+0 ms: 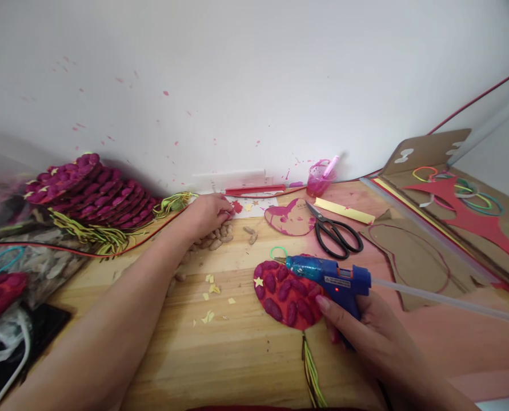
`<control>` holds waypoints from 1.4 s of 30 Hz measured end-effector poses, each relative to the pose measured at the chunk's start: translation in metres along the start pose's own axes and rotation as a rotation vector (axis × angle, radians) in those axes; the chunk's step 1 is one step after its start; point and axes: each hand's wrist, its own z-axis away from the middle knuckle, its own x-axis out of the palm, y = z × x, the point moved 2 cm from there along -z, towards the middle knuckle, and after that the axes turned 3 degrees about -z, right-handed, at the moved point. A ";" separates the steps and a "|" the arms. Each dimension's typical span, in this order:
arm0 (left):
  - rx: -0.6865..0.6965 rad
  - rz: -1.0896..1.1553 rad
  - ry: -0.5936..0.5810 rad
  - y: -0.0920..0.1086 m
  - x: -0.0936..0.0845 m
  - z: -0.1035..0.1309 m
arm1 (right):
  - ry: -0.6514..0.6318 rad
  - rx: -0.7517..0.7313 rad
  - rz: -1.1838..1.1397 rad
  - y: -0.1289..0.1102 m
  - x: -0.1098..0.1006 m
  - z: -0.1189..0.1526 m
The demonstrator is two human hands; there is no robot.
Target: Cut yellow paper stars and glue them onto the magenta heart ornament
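My right hand is wrapped round the grip of a blue hot glue gun, its small red light lit and a clear glue stick trailing from its back. Under the gun lies a red cut-out covered with purple-painted peanuts, with one yellow star, a green loop at the top and a yellow-green tassel below. Farther off, my left hand has its fingers pinched at a white sheet with red and yellow paper stars; whatever they hold is hidden. Loose peanuts lie beside that hand.
Finished peanut pieces are stacked at the left. Black scissors, a painted cardboard shape and a cup of pink paint stand toward the wall. Cardboard lies at right. Yellow scraps dot the tabletop.
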 end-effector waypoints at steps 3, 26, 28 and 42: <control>-0.028 0.025 0.020 -0.001 -0.001 0.001 | 0.010 0.006 0.027 -0.001 0.000 0.001; -0.162 0.140 0.056 -0.004 0.001 0.000 | 0.074 -0.058 0.060 0.003 -0.001 -0.001; -0.220 0.210 0.033 -0.007 0.002 -0.001 | 0.069 -0.046 0.067 0.003 -0.001 0.000; -0.329 0.062 0.152 -0.003 0.014 -0.007 | 0.073 -0.050 0.066 0.004 0.000 0.000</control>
